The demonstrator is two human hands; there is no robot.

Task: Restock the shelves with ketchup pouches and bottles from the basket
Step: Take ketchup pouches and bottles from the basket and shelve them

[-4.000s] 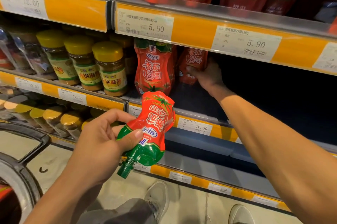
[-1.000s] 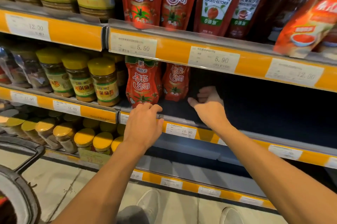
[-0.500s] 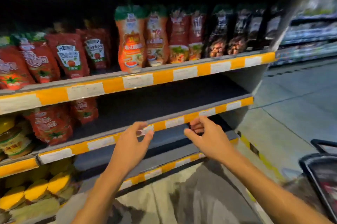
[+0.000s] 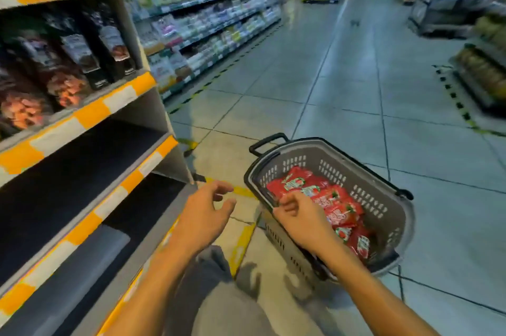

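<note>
We are at the fetching step: turned toward the basket point(image 4: 383, 215) on the floor to our right, reaching for more stock. The basket sits near our knee, just right of the shelf point(image 4: 90, 160) end, and it holds a heap of red pouches point(image 4: 323, 193) lying flat and overlapping. We see no bottles in it, though the heap could hide some.

Our right hand point(image 4: 304, 222) is over the basket's near rim, fingers curled down among the pouches. The picture is blurred there, so we cannot tell whether the fingers already pinch a pouch or only touch the pile. Our left hand point(image 4: 204, 212) hangs in the air between the shelf and the basket, fingers loosely spread and holding nothing.

The shelf to our left has a dark, bare stretch on its middle level, below a row of dark bags point(image 4: 68, 61), so we judge there is room for what we pick up.

The next move, as we judge it, calls for closing on one pouch, best at its top edge or spout, so that its neighbours do not drag along. The left hand is free to take a second pouch or steady the basket. Then we swing back left and stand the pouch upright on the bare level.
</note>
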